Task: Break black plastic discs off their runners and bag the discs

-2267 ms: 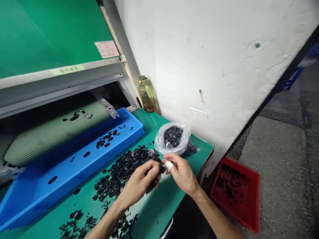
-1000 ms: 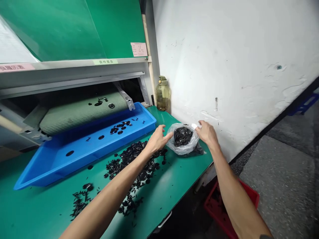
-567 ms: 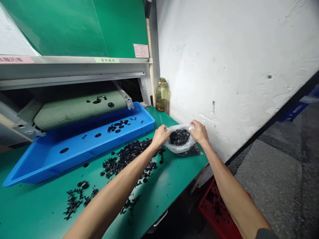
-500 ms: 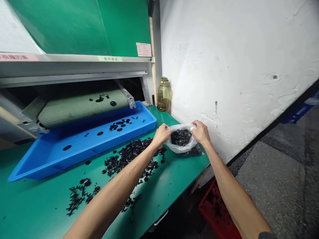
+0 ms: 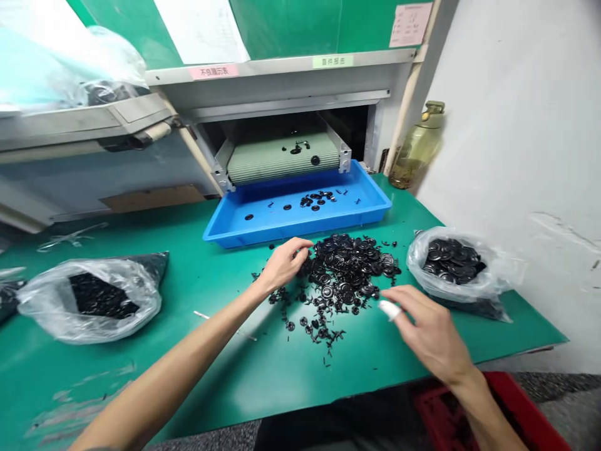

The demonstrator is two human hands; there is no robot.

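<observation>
A heap of small black plastic parts (image 5: 345,266), discs mixed with thin branched bits, lies on the green table. My left hand (image 5: 284,262) reaches to the heap's left edge, fingers stretched out and thumb apart, touching or nearly touching the pieces. On the heap's right side is my right hand (image 5: 427,329), its fingers apart with no part visible in it; a white cover wraps one fingertip. Further right, an open clear plastic bag (image 5: 500,266) holds black discs. Another open plastic bag (image 5: 145,294), at the left, contains small dark bits.
A blue tray (image 5: 300,235) with scattered black parts sits behind the heap, under a green conveyor belt (image 5: 282,160). A yellowish bottle (image 5: 416,147) stands by the wall. Below the table edge at right is a red crate (image 5: 521,394). A white stick (image 5: 201,315) lies left.
Both hands have let go of the disc bag's rim and moved left to either side of the heap. The view has swung left, bringing the left-hand bag into sight.
</observation>
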